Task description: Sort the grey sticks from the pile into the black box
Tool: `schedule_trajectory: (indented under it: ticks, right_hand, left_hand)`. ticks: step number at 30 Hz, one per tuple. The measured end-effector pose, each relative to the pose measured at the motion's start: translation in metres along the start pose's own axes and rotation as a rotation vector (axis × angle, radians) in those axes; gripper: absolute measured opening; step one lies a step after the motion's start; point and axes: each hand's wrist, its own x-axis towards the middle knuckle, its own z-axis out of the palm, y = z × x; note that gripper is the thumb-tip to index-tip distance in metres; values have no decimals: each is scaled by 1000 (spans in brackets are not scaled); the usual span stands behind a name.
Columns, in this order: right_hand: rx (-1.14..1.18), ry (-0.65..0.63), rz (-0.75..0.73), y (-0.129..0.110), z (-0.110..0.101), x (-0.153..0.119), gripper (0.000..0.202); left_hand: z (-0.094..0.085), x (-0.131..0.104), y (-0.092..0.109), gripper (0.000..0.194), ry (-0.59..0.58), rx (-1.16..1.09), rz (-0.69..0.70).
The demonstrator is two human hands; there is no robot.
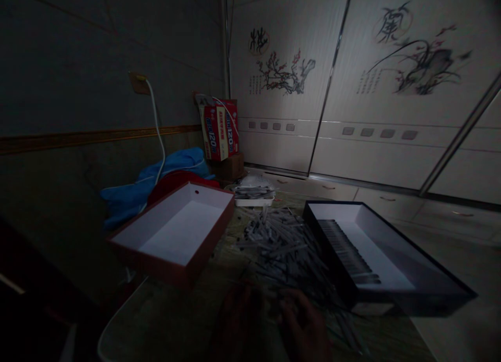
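Observation:
Low in the head view, my left hand (236, 312) and my right hand (301, 323) are close together over the table, both in deep shadow. The fingers of each look curled; whatever is between them is too dark to make out. Just beyond them spreads a loose pile of thin, pen-like sticks (282, 242), pale with dark ends. On the right, a dark-edged box (391, 234) with a white inside holds a row of similar pen-like sticks (348, 252) along its left side. An open reddish box (172, 229) with a white inside stands on the left.
Behind the pile sits a white tray (254, 201) with more sticks. Blue cloth (172, 166) lies behind the reddish box, under a white cable (157, 127) from a wall socket (139, 83). A red carton (219, 129) stands before the sliding wardrobe doors (282, 106).

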Motion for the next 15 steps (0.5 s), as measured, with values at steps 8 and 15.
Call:
schedule_trajectory:
  ticks: [8, 15]
  right_hand:
    - [24, -107, 65, -7, -4, 2, 40]
    - [-21, -177, 76, -6, -6, 3, 42]
  left_hand:
    - [-1, 4, -7, 19, 31, 77, 31]
    - [2, 6, -12, 24, 21, 111, 68]
